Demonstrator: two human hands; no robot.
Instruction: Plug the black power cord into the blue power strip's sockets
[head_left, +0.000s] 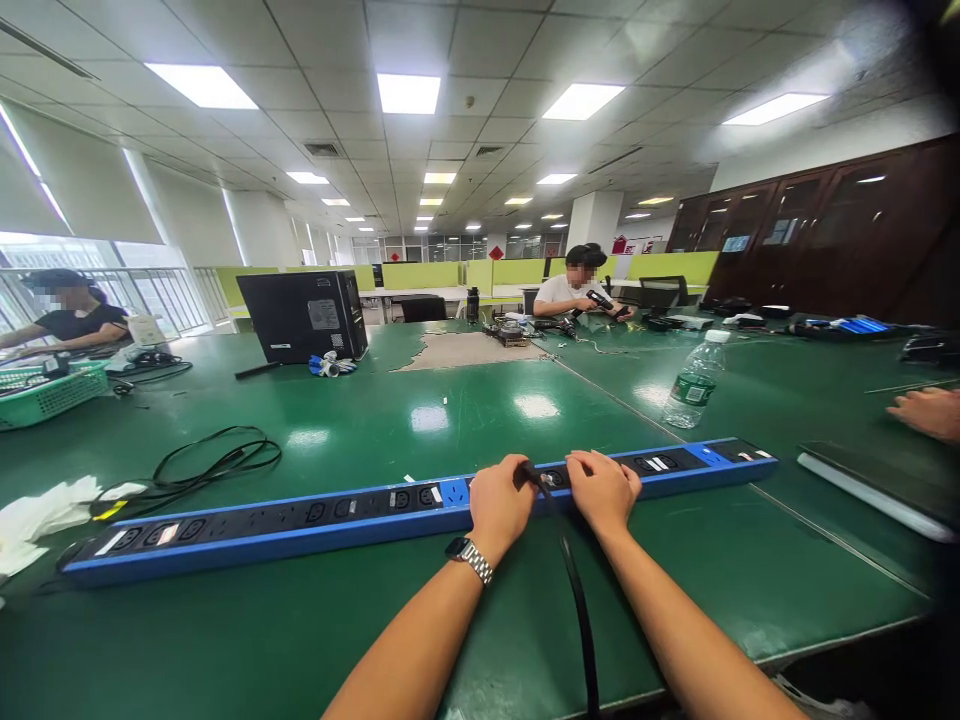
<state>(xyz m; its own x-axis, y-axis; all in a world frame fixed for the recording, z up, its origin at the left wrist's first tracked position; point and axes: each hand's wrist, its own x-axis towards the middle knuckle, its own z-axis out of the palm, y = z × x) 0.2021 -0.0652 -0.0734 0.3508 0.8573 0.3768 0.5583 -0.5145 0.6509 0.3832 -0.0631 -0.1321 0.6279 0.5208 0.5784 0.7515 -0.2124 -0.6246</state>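
A long blue-and-black power strip (285, 535) lies across the green table in front of me, its row of sockets facing up. My left hand (501, 505), with a metal-banded watch on the wrist, is closed around the plug end of a black power cord (576, 585) just above the strip's middle. From there the cord hangs toward me and over the table's front edge. Beside it, my right hand (604, 490) grips the strip with curled fingers. Whether the plug sits in a socket is hidden by my fingers.
A water bottle (696, 385) stands behind the strip's right part. Coiled black cable (217, 455) and white tissue (41, 515) lie left, near a green basket (56, 398). A black computer case (304, 318) stands farther back. Co-workers sit left and across; another person's hand (930, 410) rests right.
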